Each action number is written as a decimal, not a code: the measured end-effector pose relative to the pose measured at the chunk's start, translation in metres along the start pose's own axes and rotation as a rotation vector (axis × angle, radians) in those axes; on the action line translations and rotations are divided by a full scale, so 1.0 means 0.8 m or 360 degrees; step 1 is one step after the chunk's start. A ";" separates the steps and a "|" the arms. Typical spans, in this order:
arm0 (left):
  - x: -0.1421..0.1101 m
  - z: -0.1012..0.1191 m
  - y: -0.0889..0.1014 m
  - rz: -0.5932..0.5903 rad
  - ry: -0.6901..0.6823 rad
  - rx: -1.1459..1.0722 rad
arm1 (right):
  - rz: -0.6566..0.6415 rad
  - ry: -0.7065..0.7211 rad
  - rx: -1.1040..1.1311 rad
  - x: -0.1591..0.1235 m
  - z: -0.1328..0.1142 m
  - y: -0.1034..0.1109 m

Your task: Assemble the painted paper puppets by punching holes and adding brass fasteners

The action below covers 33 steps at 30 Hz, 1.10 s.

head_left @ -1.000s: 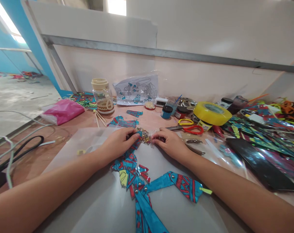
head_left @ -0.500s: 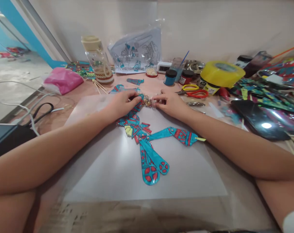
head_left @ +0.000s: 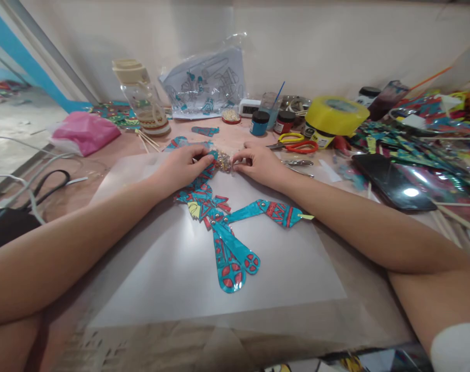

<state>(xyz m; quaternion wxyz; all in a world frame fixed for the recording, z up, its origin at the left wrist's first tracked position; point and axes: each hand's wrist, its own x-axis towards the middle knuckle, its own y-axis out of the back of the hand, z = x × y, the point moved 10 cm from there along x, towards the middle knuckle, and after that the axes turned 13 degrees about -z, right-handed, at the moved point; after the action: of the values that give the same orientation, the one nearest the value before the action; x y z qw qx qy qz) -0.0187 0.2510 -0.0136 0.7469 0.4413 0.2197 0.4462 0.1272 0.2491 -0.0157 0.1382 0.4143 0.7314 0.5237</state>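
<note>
A flat jointed figure, painted blue and red with small round metal fasteners, lies on a translucent white sheet. My left hand pinches the upper part of this figure between thumb and fingers. Just right of those fingertips is a small clear bag of gold-coloured bits, too small to make out singly. My right hand has its thumb and forefinger closed at the right edge of that bag. A separate blue painted strip lies beyond my hands.
Behind stand a clear bottle, paint jars and a yellow tape roll. Scissors lie beyond my right wrist. A black phone and painted pieces crowd the right. Cables and a pink bag are at left.
The view has turned slightly to the right, so everything appears farther left. Both hands keep nearly the same place by the figure and the small bag.
</note>
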 end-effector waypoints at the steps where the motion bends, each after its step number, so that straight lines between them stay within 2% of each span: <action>1: 0.000 -0.001 -0.001 -0.0007 0.0003 0.0002 | 0.0000 0.0000 0.0011 0.000 0.001 0.000; 7: 0.001 -0.003 0.001 -0.0006 0.0052 0.0028 | -0.0006 -0.0006 0.0033 0.001 -0.001 0.004; 19: 0.001 0.002 -0.002 -0.0070 0.0006 -0.0129 | 0.0042 -0.0157 0.0193 -0.004 0.009 0.015; 28: 0.001 0.003 -0.001 -0.0085 0.0022 -0.0115 | -0.0077 -0.0180 0.0112 -0.003 0.003 0.006; 33: 0.001 0.004 -0.001 -0.0090 0.0009 -0.0110 | -0.0077 -0.0176 0.0128 -0.002 0.001 0.006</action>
<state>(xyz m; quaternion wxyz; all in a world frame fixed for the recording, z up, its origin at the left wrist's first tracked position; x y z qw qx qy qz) -0.0154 0.2500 -0.0123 0.7735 0.4076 0.2185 0.4334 0.1307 0.2488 -0.0124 0.1742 0.4300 0.7528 0.4669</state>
